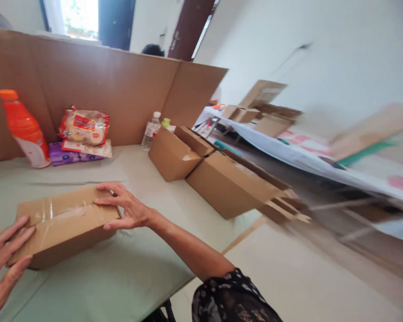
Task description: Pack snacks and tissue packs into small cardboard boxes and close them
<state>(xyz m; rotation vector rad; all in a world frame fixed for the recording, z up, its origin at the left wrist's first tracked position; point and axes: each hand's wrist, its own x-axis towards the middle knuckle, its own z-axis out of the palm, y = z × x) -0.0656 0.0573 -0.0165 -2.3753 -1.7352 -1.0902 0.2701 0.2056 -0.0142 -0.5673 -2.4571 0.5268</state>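
A closed cardboard box (72, 219), with clear tape across its top, rests on the cloth-covered table between my hands. My right hand (124, 208) grips its right end, fingers on the upper edge and thumb lower at the front corner. At the left end, my left hand (6, 264) holds the box with its fingers on the top and near edge; part of this hand is cut off by the frame. Behind the box stand an orange bottle (26, 132), a packet of round snacks (89, 127) and a purple pack (74, 155) beneath it.
A tall cardboard panel (114, 85) borders the table's back. To the right are a clear plastic bottle (151, 132), a smaller carton (169, 154) and a long open carton (231, 179) at the table edge. Another table (272, 138) with cartons lies beyond, blurred. A person's head (153, 49) shows behind the panel.
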